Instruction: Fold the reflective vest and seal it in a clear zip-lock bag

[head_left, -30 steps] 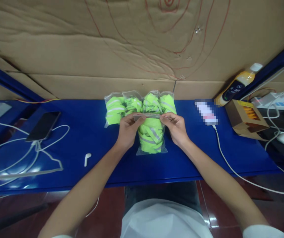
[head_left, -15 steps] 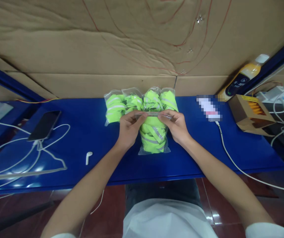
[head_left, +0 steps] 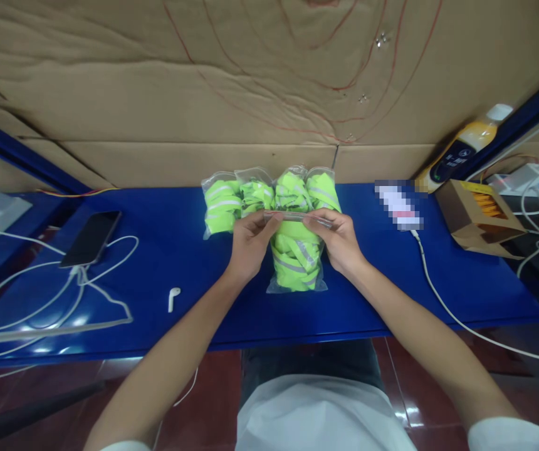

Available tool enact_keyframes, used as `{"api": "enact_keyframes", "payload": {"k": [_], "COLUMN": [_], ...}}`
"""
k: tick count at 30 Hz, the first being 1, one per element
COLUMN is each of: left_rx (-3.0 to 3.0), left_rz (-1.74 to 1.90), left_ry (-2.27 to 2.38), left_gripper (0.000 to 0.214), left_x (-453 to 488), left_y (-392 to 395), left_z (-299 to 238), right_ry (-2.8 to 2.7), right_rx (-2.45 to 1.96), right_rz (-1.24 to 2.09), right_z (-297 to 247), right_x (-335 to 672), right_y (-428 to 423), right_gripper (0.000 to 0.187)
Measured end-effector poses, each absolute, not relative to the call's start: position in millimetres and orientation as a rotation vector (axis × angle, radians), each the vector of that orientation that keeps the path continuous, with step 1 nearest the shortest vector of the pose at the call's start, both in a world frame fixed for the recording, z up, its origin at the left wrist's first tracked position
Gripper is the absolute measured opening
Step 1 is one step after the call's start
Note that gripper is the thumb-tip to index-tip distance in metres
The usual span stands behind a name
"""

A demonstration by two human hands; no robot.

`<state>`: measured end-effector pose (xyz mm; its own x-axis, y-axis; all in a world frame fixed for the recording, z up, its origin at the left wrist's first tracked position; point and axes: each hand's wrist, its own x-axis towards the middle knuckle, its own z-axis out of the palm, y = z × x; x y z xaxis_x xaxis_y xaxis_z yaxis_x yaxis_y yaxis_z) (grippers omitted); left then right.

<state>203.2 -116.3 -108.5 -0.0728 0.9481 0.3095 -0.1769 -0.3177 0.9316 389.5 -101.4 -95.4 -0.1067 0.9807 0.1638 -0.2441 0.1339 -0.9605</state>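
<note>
1. Clear plastic up front: your zip bag (head_left: 298,262), packed with lime-yellow striped fabric (head_left: 293,250), sits mid-bench (head_left: 180,244), between the front and back edges.
2. Your left hand (head_left: 252,244) pinches the left part of its top strip, thumb against fingers; your right hand (head_left: 340,241) pinches the right part likewise.
3. Four more bags (head_left: 256,195) line the back edge, all stuffed with lime.
4. Back right corner: a cardboard box (head_left: 469,225) shows orange contents (head_left: 486,205), beside a tilted bottle (head_left: 462,150) of yellow-orange liquid.
</note>
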Motion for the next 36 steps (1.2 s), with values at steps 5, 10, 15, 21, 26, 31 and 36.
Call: {"api": "enact_keyframes", "payload": {"k": [5, 10, 15, 21, 26, 31, 36], "left_rx": [1.259, 1.306, 1.382, 1.423, 1.432, 1.519, 1.533], "left_rz": [1.562, 1.51, 1.524, 1.493, 1.532, 1.518, 1.428], "left_ry": [0.98, 0.978, 0.979, 0.964, 0.961, 0.994, 0.961], "left_gripper": [0.025, 0.025, 0.018, 0.022, 0.022, 0.025, 0.026], "left_x": [203, 203, 200, 201, 203, 204, 203], "left_y": [-116, -118, -118, -121, -121, -124, -122], "left_z": [-109, -107, -105, -102, -102, -99, -100], "right_ry": [-1.157, -1.1, -1.078, -1.095, -1.149, -1.262, -1.284], "right_rx": [-0.88, -0.917, -0.94, -0.99, -1.012, -1.045, -0.993], "right_rz": [1.312, 1.357, 1.384, 1.421, 1.361, 1.41, 1.351], "right_z": [-94, -91, -90, -84, -82, -80, -81], "right_x": [388, 385, 387, 390, 393, 401, 402], "right_y": [-103, -105, -103, -102, -101, -97, -97], "right_gripper": [0.025, 0.027, 0.025, 0.025, 0.026, 0.029, 0.027]}}
